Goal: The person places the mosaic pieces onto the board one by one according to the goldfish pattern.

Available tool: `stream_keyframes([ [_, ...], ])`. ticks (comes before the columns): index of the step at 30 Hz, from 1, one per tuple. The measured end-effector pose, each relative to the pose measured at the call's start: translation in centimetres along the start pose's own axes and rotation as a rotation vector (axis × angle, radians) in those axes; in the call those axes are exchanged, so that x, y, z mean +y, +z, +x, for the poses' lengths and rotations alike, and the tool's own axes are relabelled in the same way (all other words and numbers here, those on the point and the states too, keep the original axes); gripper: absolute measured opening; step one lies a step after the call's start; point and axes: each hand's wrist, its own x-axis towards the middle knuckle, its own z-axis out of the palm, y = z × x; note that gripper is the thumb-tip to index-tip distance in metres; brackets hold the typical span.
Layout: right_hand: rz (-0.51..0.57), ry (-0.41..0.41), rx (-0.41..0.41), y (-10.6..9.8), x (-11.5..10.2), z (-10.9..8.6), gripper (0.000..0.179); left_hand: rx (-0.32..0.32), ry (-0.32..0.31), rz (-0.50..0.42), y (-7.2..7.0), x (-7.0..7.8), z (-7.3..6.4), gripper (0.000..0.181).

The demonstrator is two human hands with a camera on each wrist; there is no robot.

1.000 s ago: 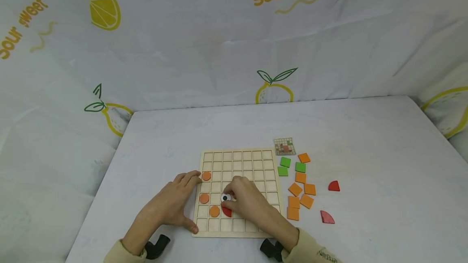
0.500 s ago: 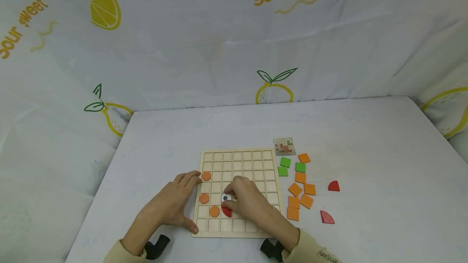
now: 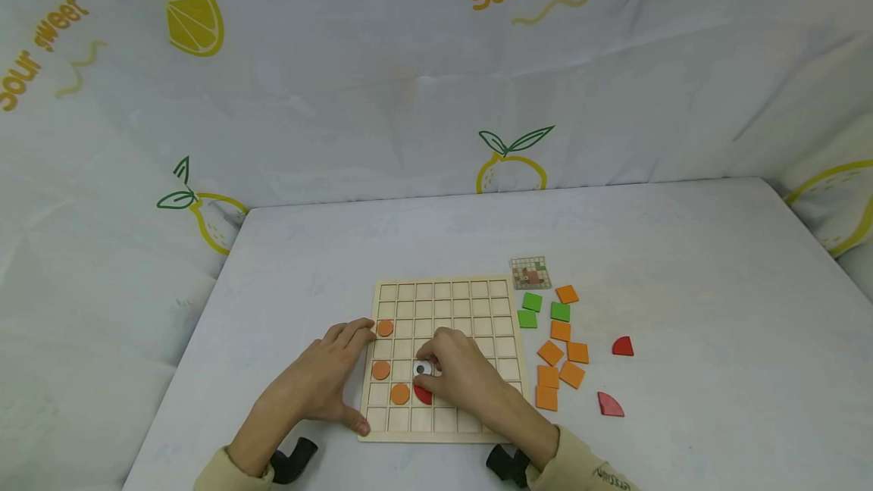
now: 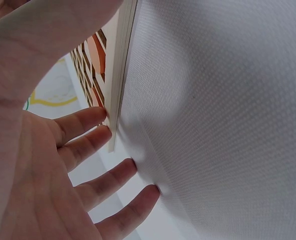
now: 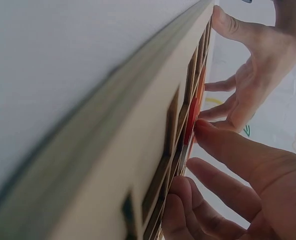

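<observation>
A wooden grid board (image 3: pixel 443 437) lies flat on the table. My right hand (image 3: pixel 464 373) reaches over its lower middle, thumb and index finger pinching a white piece with a black dot (image 3: pixel 420 370) at a cell. Just below that piece sits a red quarter-circle tile (image 3: pixel 423 395), partly under the thumb. Orange discs (image 3: pixel 400 394) occupy cells on the board's left side. My left hand (image 3: pixel 320 381) is spread along the left edge, with its thumb at the near corner. In the left wrist view, fingertips (image 4: pixel 105 114) touch the board's side, fingers nearly straight.
Right of the board lie several orange square tiles (image 3: pixel 577 353) and green square tiles (image 3: pixel 561 312). Two red quarter-circle tiles (image 3: pixel 610 404) are farther right. A small picture card (image 3: pixel 530 273) lies by the board's far right corner. White cloth (image 3: pixel 382 120) hangs behind the table.
</observation>
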Motion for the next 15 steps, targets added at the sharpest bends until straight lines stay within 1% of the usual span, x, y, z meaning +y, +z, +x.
stream_keyframes([
  [5, 0.003, 0.001, -0.003, -0.3, -0.2, -0.2, 0.020, -0.009, -0.006, -0.009, 0.0, 0.0, 0.0, 0.120],
  [15, -0.003, 0.047, -0.015, -1.8, -0.6, -1.0, 0.020, -0.010, -0.004, -0.009, -0.1, 0.0, 0.0, 0.121],
])
